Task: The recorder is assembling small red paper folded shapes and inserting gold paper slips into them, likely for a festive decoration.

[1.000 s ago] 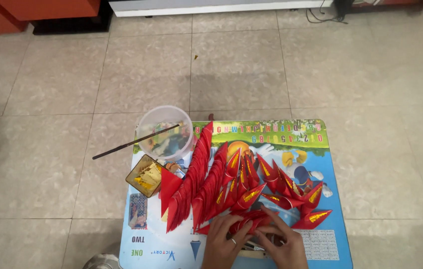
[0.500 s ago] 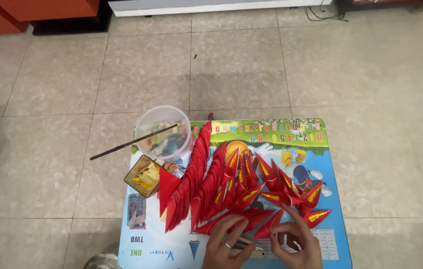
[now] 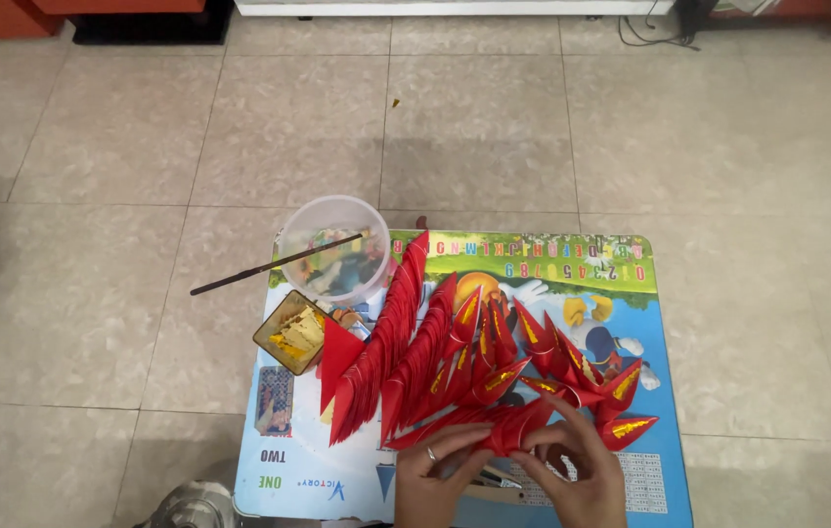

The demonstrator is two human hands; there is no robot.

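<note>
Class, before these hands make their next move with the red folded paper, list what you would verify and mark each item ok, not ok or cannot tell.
1. Both hands on the piece: left hand and right hand both touch the red folded paper piece. Ok.
2. Piece fully visible: fingers cover part of it. Not ok.
3. Stacked red cones lie in overlapping rows on the small table. Ok.
4. Clear plastic tub upright, with a dark stick resting across its rim. Ok.
5. Small square dish sits at the table's edge, partly overhanging. Not ok.
6. Contents of the dish: cannot tell.
</note>
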